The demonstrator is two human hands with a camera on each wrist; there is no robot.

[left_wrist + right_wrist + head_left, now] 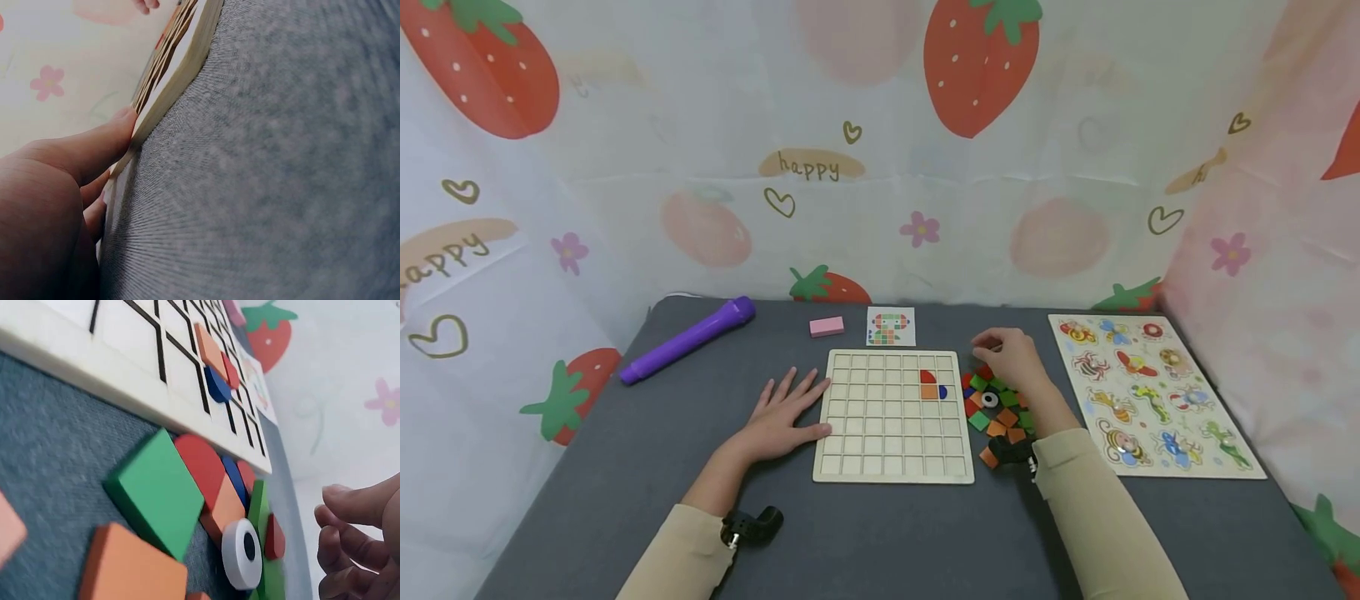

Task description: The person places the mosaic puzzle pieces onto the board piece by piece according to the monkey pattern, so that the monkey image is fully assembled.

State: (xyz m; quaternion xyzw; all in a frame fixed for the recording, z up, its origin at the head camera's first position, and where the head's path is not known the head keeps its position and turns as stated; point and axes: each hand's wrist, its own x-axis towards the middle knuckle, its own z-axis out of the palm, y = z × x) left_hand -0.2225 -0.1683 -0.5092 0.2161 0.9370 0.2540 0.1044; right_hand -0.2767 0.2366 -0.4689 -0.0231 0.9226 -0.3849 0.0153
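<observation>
A pale wooden grid board [892, 477] lies on the table in the head view. On it sit a red rounded piece [928, 377], an orange square tile [929, 392] and a blue half-round piece [943, 392]. My left hand [785, 421] has its fingers spread flat at the board's left edge; in the left wrist view its thumb [112, 134] touches that edge. My right hand [1015, 358] hovers over the far side of a pile of coloured tiles, fingers loosely bent. Nothing shows between its thumb and fingers [350, 544] in the right wrist view.
The pile holds green tiles [159, 494], orange tiles [134, 569] and a white ring piece [242, 553]. Behind the board are a small pattern card [891, 326] and a pink block [827, 327]. A purple tube [688, 340] lies left, an insect picture board [1150, 392] right.
</observation>
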